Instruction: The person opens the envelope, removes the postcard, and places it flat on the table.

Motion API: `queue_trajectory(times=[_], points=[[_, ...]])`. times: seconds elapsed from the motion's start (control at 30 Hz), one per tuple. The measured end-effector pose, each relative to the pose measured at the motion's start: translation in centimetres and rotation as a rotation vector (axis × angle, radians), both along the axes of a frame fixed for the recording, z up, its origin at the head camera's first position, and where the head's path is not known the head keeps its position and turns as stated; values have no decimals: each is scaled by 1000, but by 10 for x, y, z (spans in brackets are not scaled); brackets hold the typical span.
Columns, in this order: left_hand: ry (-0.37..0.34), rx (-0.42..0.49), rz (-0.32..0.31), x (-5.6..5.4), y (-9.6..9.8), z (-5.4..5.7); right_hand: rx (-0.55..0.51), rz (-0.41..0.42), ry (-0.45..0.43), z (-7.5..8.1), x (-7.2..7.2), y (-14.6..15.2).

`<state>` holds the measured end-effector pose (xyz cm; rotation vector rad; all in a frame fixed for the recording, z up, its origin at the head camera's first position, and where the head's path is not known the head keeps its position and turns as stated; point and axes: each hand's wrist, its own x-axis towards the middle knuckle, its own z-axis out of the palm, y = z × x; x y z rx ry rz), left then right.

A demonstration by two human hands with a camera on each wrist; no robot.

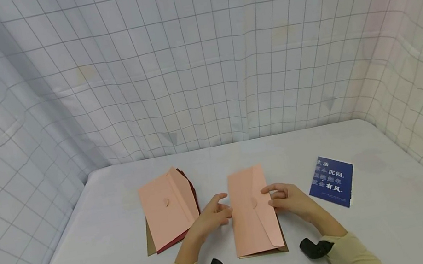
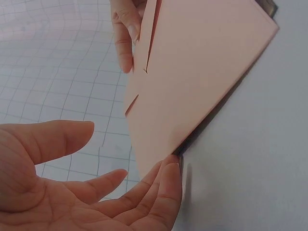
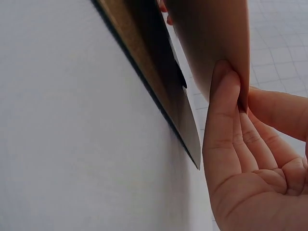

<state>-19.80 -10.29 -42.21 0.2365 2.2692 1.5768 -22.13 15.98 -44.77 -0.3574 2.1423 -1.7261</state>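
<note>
In the head view a pink envelope (image 1: 244, 215) with a rounded flap tab lies upright in front of me, over a brown envelope (image 3: 139, 53) whose edge peeks out below. My right hand (image 1: 290, 200) pinches the pink envelope's right edge between thumb and fingers. That edge is raised off the brown one in the right wrist view. On the other side, my left hand (image 1: 211, 218) has its fingers loosely extended. Its fingertips (image 2: 169, 168) touch the envelope's left edge in the left wrist view, with the thumb held apart.
Left of my hands lies a stack of envelopes (image 1: 163, 210), pink on top with dark red and olive ones beneath. A blue card (image 1: 332, 181) with white writing lies at the right. Gridded white curtains (image 1: 199, 59) surround the white table (image 1: 110, 205).
</note>
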Motion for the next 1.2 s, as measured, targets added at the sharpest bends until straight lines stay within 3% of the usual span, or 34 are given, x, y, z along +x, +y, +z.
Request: queue_trajectory(times=[0.37,0.87,1.03,1.2], points=[[8,-1,13,2,0,2,-40,23,6,4,1,1],[54,-9,16,1,4,2,-6,5,-15,5,3,-3],[75,39,-2,-1,2,1,7,2,-8,6,3,-4],[70,130,-64,-4,-1,-1,-12,-4,-15,6,2,-5]])
